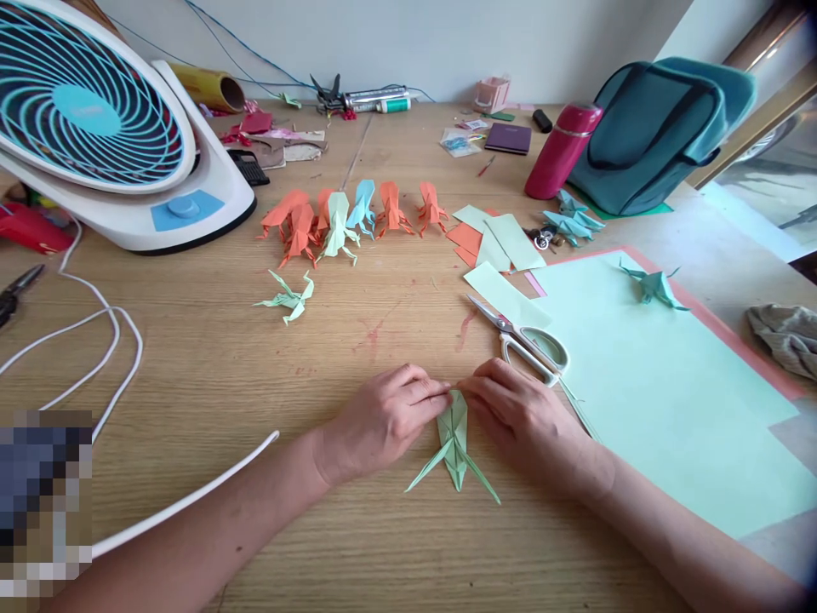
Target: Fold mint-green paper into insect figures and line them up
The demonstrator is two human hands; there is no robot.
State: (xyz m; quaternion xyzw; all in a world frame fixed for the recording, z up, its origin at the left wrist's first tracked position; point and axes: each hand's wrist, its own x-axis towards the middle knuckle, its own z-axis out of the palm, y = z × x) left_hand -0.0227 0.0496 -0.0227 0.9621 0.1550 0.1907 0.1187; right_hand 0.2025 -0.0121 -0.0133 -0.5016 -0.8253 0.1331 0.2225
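Note:
A pale green origami figure point(454, 434) lies on the table between my hands, two thin legs spreading toward me. My left hand point(402, 409) has its fingers pressed together on the figure's far left edge. From the other side, my right hand point(520, 409) pinches at the far right edge; both sets of fingertips nearly meet there and partly cover the paper. Just beyond my right hand lie white-handled scissors point(520, 340), blades pointing away to the left. Another light green folded figure point(287, 298) rests farther off to the left.
Several orange origami figures point(392, 209) stand in a row at the back. A white fan point(185, 204) is at left, with a white cable point(118, 315). Large green paper sheets point(670, 409) cover the right side. A pink bottle point(562, 153) and teal bag point(638, 140) stand behind.

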